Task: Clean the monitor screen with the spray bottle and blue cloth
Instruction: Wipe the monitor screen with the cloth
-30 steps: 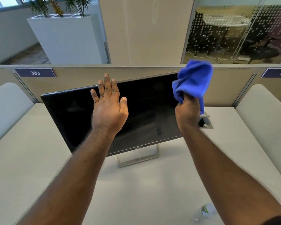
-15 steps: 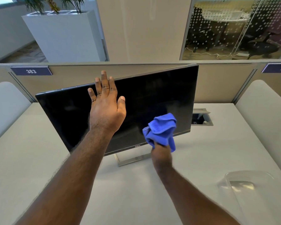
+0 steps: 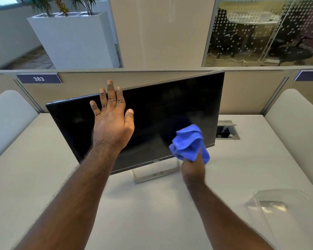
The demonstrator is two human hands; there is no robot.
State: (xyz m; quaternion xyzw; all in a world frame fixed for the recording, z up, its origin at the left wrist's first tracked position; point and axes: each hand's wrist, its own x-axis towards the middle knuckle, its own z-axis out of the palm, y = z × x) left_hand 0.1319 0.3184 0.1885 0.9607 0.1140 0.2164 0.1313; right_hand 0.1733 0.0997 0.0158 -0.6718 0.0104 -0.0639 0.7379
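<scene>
Big pale surface (image 3: 43, 177) fills the view, with a low partition (image 3: 152, 82) running across the back and a plate reading 383 (image 3: 38, 78) on its left part. Dead centre stands the monitor (image 3: 161, 109), screen dark, turned at an angle so its right end sits higher and farther back, and its silver stand (image 3: 152, 175) shows below the bottom bezel. Down at the right, a clear tub (image 3: 287, 210) sits on the surface, well apart from the monitor. Behind the monitor's right edge there's a cable hatch (image 3: 227, 130) let into the surface.

Now the hands. Left hand (image 3: 112, 123) is up against the screen's left-centre, spread flat and wide, fingers (image 3: 111, 92) reaching over the top edge, thumb out to the right, nothing gripped. Right hand (image 3: 192, 168) is low, just in front of the bottom bezel to the right of the stand, closed around the cloth (image 3: 189, 143). That cloth is bunched, blue, bulging up out of the fist and lying over the lower right part of the screen; whether it presses on the glass I cannot tell. It sits well to the right of the left hand and lower, with a wide stretch of dark screen between them. Spray bottle is not in view
</scene>
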